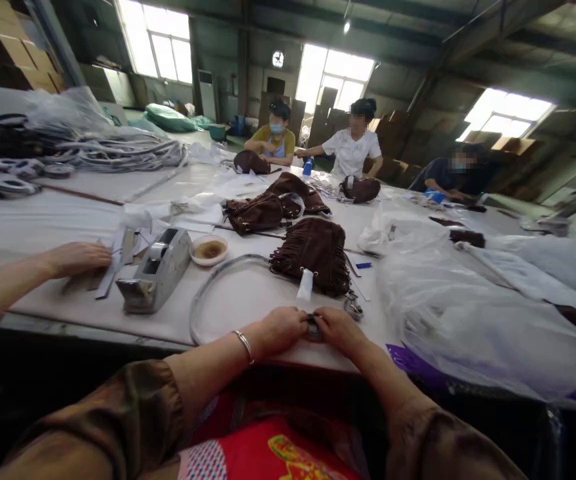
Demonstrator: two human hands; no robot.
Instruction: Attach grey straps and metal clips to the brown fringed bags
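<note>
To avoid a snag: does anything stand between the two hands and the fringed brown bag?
Yes: white wrapping at the near edge of the fringed brown bag, ahead of the left hand and right hand. Metal fitting lies further right.

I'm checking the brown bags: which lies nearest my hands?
The fringed bag, just beyond your left hand and right hand; the other brown bags lie farther across the table.

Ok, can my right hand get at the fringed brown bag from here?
Likely yes: the fringed brown bag lies just beyond your right hand, with nothing tall standing between them, though its fingers are at a small dark round item.
</note>
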